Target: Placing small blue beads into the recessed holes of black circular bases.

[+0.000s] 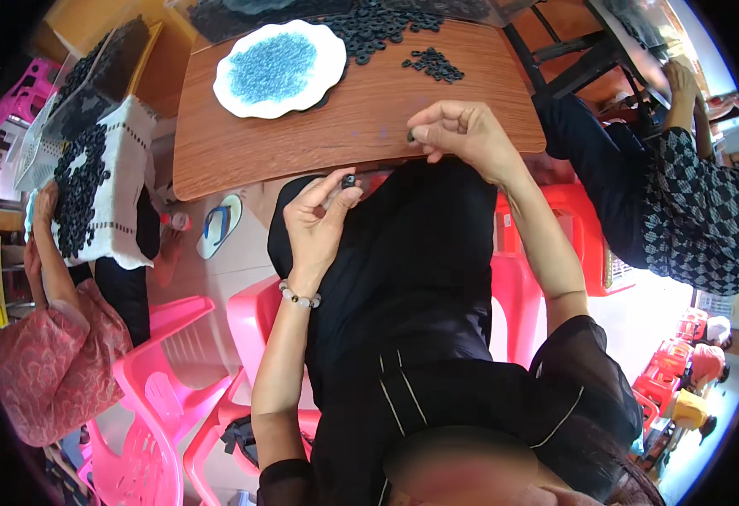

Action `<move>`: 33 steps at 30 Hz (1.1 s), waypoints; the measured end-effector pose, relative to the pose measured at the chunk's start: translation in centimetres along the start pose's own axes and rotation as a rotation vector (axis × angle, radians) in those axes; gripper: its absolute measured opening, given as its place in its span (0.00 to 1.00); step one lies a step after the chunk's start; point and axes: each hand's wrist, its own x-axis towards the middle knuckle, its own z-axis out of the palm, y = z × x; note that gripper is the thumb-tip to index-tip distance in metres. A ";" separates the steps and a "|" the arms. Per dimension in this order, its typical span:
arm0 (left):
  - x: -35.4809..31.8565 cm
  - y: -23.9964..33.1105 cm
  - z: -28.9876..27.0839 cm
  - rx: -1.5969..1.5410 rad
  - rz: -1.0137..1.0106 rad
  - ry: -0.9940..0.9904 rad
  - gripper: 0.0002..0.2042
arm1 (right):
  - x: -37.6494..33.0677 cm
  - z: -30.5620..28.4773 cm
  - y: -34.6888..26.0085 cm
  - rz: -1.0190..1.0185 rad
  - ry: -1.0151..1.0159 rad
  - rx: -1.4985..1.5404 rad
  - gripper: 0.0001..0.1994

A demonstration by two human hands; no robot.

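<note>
Head view: here's the left hand (317,215) pinching a small black rounded piece (349,180) near the thumb tip, while the right hand (466,139), farther forward, pinches a tiny dark piece (412,135) above the brown wooden worktop (256,152).

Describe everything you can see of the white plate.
The white plate is roughly round with a wavy rim and a smooth, slightly shiny surface; plastic or ceramic, I can't tell. It lies flat and face up on the brown table, toward its far left. Small, bluish, see-through pieces cover its middle. Black rings crowd its right edge. Neither hand touches it.
</note>
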 end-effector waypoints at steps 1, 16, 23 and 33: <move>0.0 0.1 0.1 0.001 0.008 -0.001 0.14 | -0.1 0.7 0.1 -0.007 -0.057 0.022 0.11; -0.1 1.5 0.1 0.233 0.222 0.028 0.13 | -0.2 5.9 -0.4 -0.035 -0.163 -0.050 0.08; -0.1 2.5 0.3 0.323 0.293 0.066 0.13 | -0.6 6.7 -1.3 -0.073 -0.114 -0.033 0.09; -0.1 3.5 0.3 0.388 0.388 0.087 0.13 | -0.9 6.6 -2.1 -0.194 -0.090 -0.123 0.09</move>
